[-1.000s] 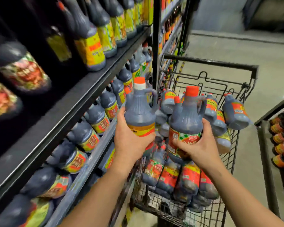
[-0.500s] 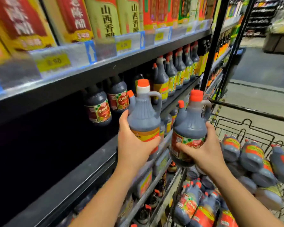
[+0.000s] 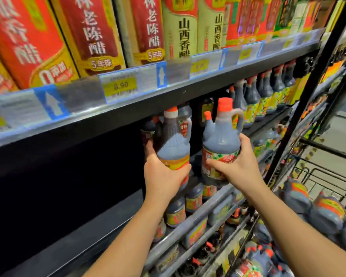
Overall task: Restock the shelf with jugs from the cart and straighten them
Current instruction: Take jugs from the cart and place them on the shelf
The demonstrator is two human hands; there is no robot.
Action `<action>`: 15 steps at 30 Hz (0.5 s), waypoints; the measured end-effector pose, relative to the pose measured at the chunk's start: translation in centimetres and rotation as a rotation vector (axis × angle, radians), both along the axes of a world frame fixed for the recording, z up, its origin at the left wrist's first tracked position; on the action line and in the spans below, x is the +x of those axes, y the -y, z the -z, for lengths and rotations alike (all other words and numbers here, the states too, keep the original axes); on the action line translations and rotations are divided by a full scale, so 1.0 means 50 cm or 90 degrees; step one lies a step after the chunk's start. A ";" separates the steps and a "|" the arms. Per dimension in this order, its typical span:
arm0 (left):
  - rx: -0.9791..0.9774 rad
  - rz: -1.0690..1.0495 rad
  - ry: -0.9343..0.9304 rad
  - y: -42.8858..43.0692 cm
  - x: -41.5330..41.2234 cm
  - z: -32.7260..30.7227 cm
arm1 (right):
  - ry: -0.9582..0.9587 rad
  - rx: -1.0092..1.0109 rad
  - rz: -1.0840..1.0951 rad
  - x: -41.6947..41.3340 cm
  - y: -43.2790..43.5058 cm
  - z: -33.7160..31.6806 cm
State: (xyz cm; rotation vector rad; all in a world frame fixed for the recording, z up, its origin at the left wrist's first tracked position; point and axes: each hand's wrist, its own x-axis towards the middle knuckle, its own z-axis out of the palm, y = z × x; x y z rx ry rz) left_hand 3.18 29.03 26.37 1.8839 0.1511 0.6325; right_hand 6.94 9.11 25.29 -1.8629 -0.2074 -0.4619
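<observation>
You have carried both jugs up from the cart (image 3: 332, 176) and they now hang in front of the dark gap on the middle shelf (image 3: 112, 214), under the price rail. A second ago they were over the cart's wire basket; half a second ago they were level with the shelf's front edge; now the left one has crossed into the opening.

Your left hand (image 3: 164, 176) is clamped round the lower body of the left jug (image 3: 175, 144), fingers wrapped over its yellow label, with the jug upright and its red cap just below the shelf above. It sits just beside the dark jugs already standing at the back; whether its base touches the shelf yet cannot be told. Your right hand (image 3: 238, 166) is clamped on the right jug (image 3: 221, 144), thumb across the label, handle turned to the far right. That jug is nearer to you and still outside the shelf line.

The view has also swung upward: the red and cream vinegar cartons (image 3: 180, 29) on the top shelf now fill the upper frame, and only the near corner of the cart shows at the right, with more jugs lying in it.

Judging by this, the placing step is under way, and straightening will likely follow, with plenty of stock left in the cart.
</observation>
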 end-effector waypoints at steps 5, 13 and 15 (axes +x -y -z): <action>-0.010 -0.040 0.003 0.012 0.023 0.013 | -0.001 0.003 -0.040 0.062 -0.016 -0.016; -0.010 -0.078 -0.018 0.027 0.056 0.025 | -0.019 0.016 -0.104 0.135 -0.032 -0.003; 0.001 -0.084 -0.018 0.030 0.064 0.025 | -0.024 0.012 -0.117 0.148 -0.035 -0.003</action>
